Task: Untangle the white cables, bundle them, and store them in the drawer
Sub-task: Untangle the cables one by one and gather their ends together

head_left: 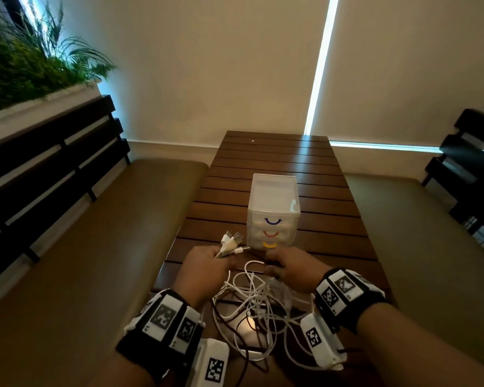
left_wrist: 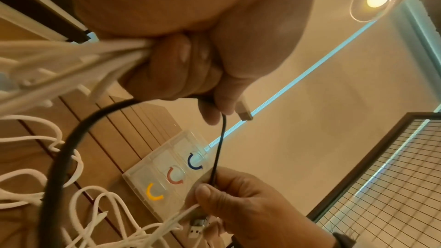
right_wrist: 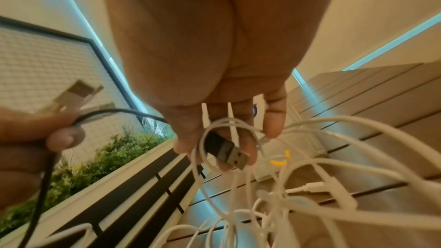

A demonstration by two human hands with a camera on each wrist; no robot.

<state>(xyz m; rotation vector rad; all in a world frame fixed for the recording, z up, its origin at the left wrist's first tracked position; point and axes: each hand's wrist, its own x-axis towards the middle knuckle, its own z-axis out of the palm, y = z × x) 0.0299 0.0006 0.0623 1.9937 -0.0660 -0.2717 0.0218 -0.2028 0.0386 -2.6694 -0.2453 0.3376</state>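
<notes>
A tangle of white cables (head_left: pixel 253 303) lies on the wooden table (head_left: pixel 277 160) between my wrists. My left hand (head_left: pixel 211 261) grips a bunch of white cable ends, and their plugs (head_left: pixel 231 243) fan out toward the drawer unit. In the left wrist view these white cables (left_wrist: pixel 71 57) run out of the left hand's (left_wrist: pixel 181 67) closed fingers, together with a black cable (left_wrist: pixel 71 139). My right hand (head_left: pixel 275 268) pinches the thin black cable near its USB plug (right_wrist: pixel 226 151), with white loops (right_wrist: pixel 214 125) draped over the fingers (right_wrist: pixel 274 120).
A clear three-drawer unit (head_left: pixel 273 213) stands just beyond my hands, all drawers closed, with blue, red and yellow handles. Brown cushioned benches (head_left: pixel 95 247) flank the narrow table. A planter (head_left: pixel 25 68) sits behind the left bench's slatted back.
</notes>
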